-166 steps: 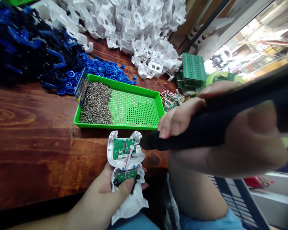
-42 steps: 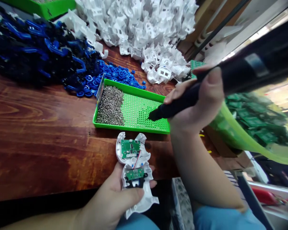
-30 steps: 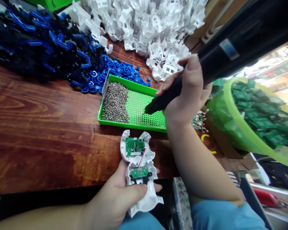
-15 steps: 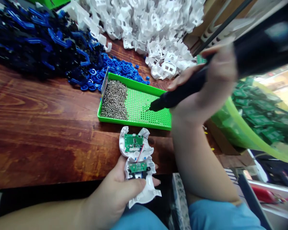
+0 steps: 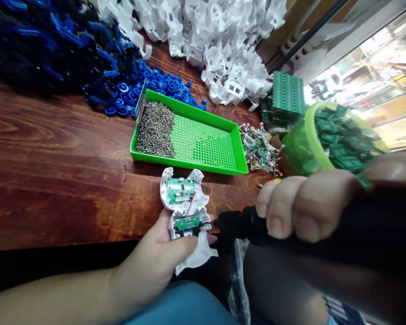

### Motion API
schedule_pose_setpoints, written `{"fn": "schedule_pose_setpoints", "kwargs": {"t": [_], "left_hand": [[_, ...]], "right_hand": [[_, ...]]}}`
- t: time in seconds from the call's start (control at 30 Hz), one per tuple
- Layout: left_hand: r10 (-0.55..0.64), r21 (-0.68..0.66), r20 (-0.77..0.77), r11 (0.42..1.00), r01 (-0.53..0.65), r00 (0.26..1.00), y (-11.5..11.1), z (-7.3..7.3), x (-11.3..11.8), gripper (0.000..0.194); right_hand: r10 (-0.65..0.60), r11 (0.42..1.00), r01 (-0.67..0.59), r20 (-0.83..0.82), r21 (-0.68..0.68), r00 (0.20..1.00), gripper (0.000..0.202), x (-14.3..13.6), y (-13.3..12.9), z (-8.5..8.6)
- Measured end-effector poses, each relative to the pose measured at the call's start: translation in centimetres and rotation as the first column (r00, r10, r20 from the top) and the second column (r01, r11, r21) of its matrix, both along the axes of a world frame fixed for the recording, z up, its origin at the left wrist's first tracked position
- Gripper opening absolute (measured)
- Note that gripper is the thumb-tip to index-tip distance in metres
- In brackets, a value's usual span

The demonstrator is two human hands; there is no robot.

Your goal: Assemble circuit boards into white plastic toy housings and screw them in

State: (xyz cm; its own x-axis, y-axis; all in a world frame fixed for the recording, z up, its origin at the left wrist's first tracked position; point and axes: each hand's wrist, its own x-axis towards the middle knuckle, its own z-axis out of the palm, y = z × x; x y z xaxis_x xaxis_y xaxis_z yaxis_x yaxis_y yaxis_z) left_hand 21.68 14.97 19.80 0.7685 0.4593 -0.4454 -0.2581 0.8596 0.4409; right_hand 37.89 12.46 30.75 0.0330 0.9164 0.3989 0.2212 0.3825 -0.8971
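My left hand is closed around a white plastic housing, its thumb lying across the lower shell. Two green circuit boards sit in the housing: a larger board in the upper half and a narrow board in the lower half. A red and white wire runs between the halves. My right hand is wrapped round a black electric screwdriver, held almost level. Its tip meets the right side of the lower half, beside the narrow board; whether a screw is on the tip cannot be made out.
Beyond the housing stands a green perforated tray with a heap of small screws. Blue and black parts and white shells are piled behind. At right are small wired boards, stacked green boards and a lime-green basket.
My right hand has brought the screwdriver down from over the tray to the right side of the housing, turning it nearly level. The left hand keeps its hold.
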Motion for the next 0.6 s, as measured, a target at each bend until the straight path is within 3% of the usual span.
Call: {"fn": "schedule_pose_setpoints", "kwargs": {"t": [0.17,0.37,0.6], "left_hand": [[0.002,0.018,0.005,1.0,-0.002,1.0,0.1,0.5,0.0,0.036],[0.023,0.023,-0.013,0.999,-0.023,1.0,0.1,0.4,0.1,0.032],[0.053,0.023,-0.002,0.998,-0.053,0.999,-0.1,1.0,0.2,0.029]], "right_hand": [[-0.172,0.985,0.175,-0.094,0.015,0.981,0.027,-1.6,0.0,-0.1],[-0.18,0.983,0.184,-0.162,0.012,0.97,0.03,-2.1,0.1,-1.0],[-0.202,0.979,0.201,-0.123,-0.022,0.972,0.023,-1.6,-0.2,-1.3]]}}
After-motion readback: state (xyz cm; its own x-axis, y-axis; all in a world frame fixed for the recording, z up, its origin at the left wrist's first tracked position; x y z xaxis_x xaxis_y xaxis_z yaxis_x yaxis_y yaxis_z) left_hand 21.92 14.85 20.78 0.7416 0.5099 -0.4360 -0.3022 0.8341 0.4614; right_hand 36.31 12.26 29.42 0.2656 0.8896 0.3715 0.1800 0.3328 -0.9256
